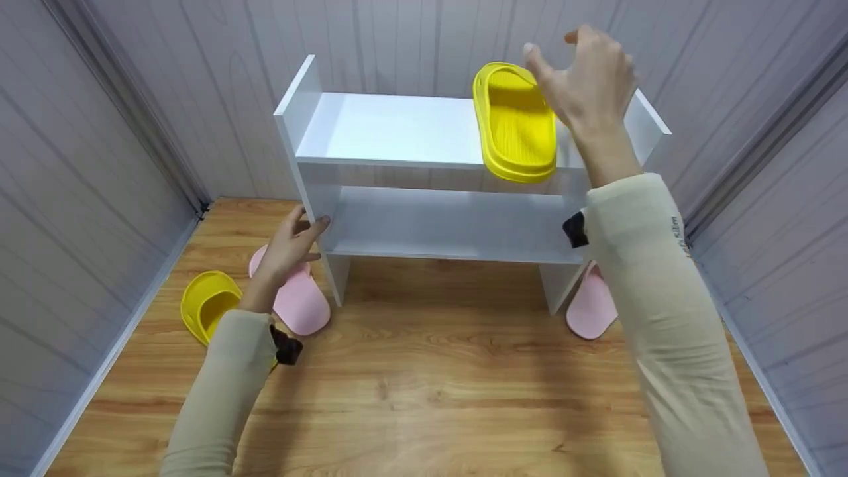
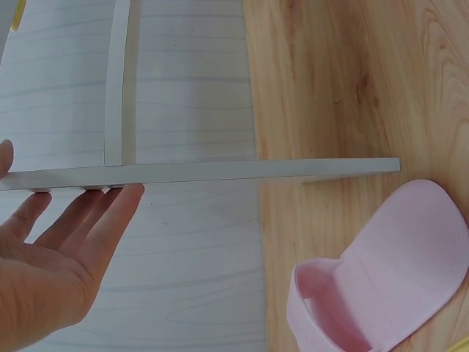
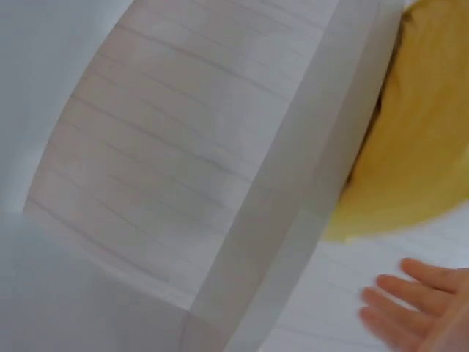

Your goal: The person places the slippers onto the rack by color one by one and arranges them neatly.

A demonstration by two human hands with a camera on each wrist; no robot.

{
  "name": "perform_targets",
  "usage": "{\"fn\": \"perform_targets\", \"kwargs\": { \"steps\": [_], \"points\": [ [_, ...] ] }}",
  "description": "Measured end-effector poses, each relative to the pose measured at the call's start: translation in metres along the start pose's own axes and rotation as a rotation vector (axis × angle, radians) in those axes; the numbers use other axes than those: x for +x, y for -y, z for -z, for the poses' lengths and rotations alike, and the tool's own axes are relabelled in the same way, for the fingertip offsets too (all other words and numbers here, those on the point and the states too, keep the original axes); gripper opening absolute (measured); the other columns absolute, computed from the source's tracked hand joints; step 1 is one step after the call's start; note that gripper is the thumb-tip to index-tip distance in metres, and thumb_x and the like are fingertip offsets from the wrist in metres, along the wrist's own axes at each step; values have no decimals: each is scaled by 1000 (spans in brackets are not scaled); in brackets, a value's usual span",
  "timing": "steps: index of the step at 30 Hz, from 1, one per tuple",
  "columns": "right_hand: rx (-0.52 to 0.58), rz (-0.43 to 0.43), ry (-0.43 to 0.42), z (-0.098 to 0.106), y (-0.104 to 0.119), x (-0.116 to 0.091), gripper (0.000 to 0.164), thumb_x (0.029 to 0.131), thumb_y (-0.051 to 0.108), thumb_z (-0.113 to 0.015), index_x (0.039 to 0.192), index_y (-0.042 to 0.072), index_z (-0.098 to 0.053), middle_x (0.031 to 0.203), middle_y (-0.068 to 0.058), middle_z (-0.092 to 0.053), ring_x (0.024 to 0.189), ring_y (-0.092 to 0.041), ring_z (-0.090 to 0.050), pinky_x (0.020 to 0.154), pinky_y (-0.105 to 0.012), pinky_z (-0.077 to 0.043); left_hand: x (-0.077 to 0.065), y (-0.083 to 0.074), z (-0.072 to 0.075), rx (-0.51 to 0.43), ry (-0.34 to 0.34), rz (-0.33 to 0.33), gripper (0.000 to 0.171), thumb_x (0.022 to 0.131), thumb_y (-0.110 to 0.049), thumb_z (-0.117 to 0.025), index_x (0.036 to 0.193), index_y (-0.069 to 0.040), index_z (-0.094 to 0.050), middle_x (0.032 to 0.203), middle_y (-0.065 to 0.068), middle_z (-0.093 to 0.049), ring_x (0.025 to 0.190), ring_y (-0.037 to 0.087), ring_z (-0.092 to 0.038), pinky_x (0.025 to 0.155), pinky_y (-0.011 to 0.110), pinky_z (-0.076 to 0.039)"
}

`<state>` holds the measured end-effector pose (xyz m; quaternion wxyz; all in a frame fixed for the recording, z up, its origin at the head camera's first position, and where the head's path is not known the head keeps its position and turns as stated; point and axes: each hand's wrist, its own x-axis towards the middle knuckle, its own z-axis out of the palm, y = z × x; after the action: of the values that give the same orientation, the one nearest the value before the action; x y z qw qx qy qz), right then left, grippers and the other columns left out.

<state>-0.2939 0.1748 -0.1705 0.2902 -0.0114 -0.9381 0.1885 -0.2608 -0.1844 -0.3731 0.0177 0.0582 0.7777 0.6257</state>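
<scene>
Here, pale walls (image 1: 397,46) and wood flooring (image 1: 430,397) frame shelves (image 1: 397,126).

The left arm (image 1: 218,391) and the right arm (image 1: 676,331) both reach forward, and I see that the right one is raised clearly higher. Each pale sleeve ends near the wrist, so the hands are bare. The left hand (image 1: 283,250) makes a pinching grip: its thumb (image 1: 317,228) lies on one side, while the fingers (image 2: 91,224), almost straight, press from the opposite side. The right hand (image 1: 588,83) is in the air, with its back turned upward. Its thumb spreads away toward the left, apart from the fingers, which look relaxed and lie side by side, somewhat blurred in the right wrist view.
</scene>
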Motion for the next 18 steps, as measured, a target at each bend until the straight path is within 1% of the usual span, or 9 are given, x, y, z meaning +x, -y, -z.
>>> {"fn": "perform_targets", "kwargs": {
  "steps": [1,2,4,7,10,14,18],
  "points": [
    [46,24,-64,3,-4,1,64,81,57,-43,117,5,-54,118,-7,-54,104,-22,-49,88,-28,-36,0,0,0,2,1,1,57,89,-29,-50,138,-11,-26,125,23,-35,114,36,-36,77,53,-42],
    [78,41,-112,7,-8,1,59,82,53,-44,115,5,-56,117,-5,-55,105,-19,-49,89,-25,-35,0,0,1,2,2,2,57,89,-29,-50,138,-11,-26,125,23,-35,114,36,-36,77,52,-43],
    [126,54,-167,14,-17,1,53,84,49,-45,113,7,-58,116,-3,-56,106,-14,-49,90,-19,-32,-1,-1,1,3,2,2,56,90,-29,-50,138,-11,-26,125,23,-35,114,36,-37,77,52,-43],
    [191,49,-202,24,-31,1,48,84,45,-47,112,8,-58,115,-1,-56,107,-8,-47,90,-15,-29,-1,-1,2,3,-1,10,56,90,-29,-50,137,-12,-26,126,22,-35,114,35,-37,77,51,-44],
    [256,32,-238,30,-47,0,42,84,40,-50,110,9,-60,112,0,-58,103,-6,-49,86,-16,-32,-1,-1,3,7,0,17,58,89,-30,-50,138,-12,-25,129,22,-33,115,35,-36,77,51,-43],
    [372,-34,-273,30,-70,-1,33,84,32,-53,107,9,-61,107,1,-61,98,-6,-52,80,-18,-37,-1,-1,3,10,1,11,59,89,-31,-50,138,-12,-25,130,21,-32,116,36,-35,77,51,-43],
    [475,-97,-289,27,-91,-6,29,84,27,-55,106,9,-62,104,-1,-61,95,-9,-53,80,-19,-38,-2,-1,4,3,5,6,59,89,-31,-50,139,-12,-24,131,21,-31,116,36,-34,77,51,-43]
  ]
}}
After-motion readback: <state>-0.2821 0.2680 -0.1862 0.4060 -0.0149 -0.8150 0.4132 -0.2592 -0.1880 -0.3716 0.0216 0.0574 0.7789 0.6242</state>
